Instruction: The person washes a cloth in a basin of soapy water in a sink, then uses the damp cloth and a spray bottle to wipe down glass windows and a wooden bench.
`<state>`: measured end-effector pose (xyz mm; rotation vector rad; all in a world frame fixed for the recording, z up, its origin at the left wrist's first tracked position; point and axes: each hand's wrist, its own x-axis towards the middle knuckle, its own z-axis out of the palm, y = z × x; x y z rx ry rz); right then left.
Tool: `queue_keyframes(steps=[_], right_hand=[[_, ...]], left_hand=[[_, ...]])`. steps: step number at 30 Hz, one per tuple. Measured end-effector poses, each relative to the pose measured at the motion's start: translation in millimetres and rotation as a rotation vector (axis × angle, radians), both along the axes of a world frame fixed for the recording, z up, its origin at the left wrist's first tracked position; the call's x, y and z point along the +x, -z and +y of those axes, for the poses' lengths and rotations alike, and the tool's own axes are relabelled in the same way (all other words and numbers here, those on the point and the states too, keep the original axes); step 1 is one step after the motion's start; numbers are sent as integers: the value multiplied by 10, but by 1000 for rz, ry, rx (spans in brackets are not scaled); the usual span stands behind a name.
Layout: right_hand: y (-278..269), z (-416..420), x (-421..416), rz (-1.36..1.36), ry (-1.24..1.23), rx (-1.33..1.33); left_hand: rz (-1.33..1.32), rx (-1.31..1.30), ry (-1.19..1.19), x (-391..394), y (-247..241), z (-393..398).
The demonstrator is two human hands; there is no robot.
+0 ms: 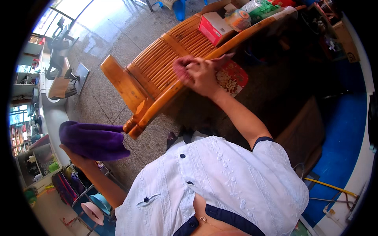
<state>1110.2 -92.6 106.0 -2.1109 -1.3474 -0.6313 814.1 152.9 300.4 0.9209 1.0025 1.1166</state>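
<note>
A purple cloth (94, 141) hangs over my left hand (71, 153) at the left, out beside a varnished wooden slatted bench (162, 63); the fingers are mostly hidden by it. My right hand (202, 75) is closed on a crumpled pinkish-red cloth (183, 69), at the bench's near curved rail. One end of this cloth sticks out to the right of the hand. Just beyond the wrist, lower than the rail, lies a red tray (242, 75) with small pale and brown bits in it.
On the bench's far end stand an open red-and-white cardboard box (214, 28), a patterned round bowl-like thing (238, 20) and green plastic packaging (264, 10). A blue stool (178, 10) is beyond. Shelves (28, 70) line the left; pink (92, 213) and blue (101, 203) hats hang lower left.
</note>
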Motion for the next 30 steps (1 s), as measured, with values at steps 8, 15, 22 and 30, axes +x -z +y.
queue_keyframes(steps=[8, 15, 22, 30], right_hand=[[204, -477, 1292, -67, 172, -131], [-34, -619, 1159, 197, 132, -58], [-1040, -338, 139, 1208, -855, 537], [-1467, -1635, 212, 1512, -613, 491]], left_hand=[[222, 355, 293, -72, -68, 99], [-165, 126, 338, 953, -432, -383], [-337, 433, 792, 1547, -325, -1127], [-256, -92, 1068, 2052, -372, -1716]])
